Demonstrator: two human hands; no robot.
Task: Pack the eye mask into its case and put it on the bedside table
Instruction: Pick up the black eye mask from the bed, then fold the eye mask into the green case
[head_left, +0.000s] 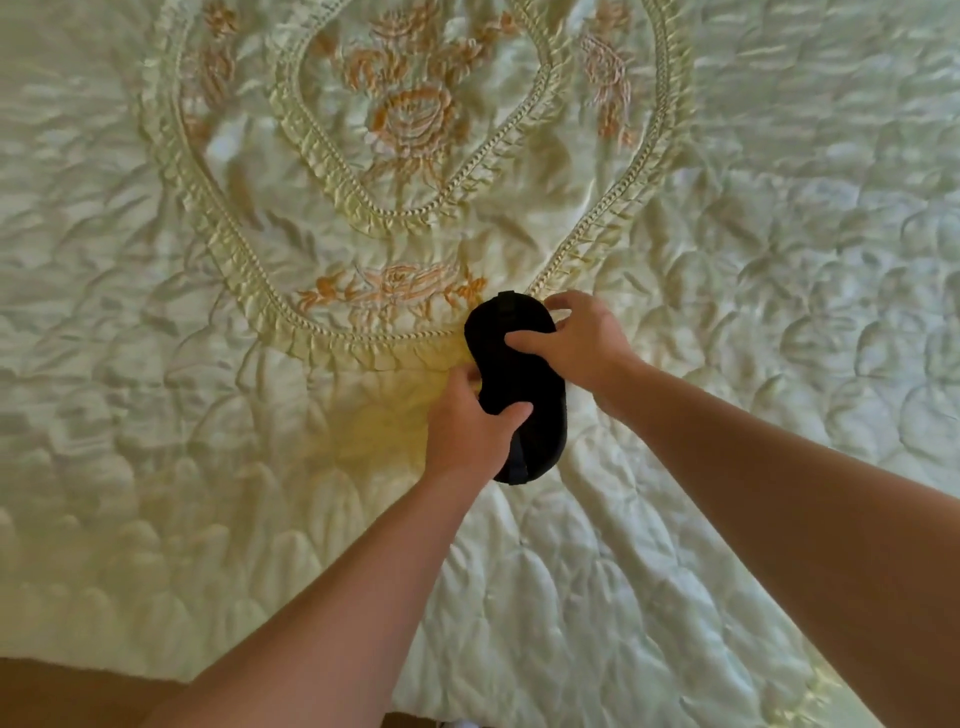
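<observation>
A black eye mask (524, 374) lies lengthwise on the bed, pointing away from me, with its strap showing at the near end. My left hand (470, 426) grips its near left side, thumb on top. On the far right side my right hand (576, 338) holds the mask, thumb across its top and fingers curled behind the edge. No case and no bedside table are in view.
A pale green quilted satin bedspread (208, 467) with orange embroidered roses and ruffled oval trim (332, 338) fills the view. The bed's near edge and a strip of brown floor (62, 686) show at the bottom left.
</observation>
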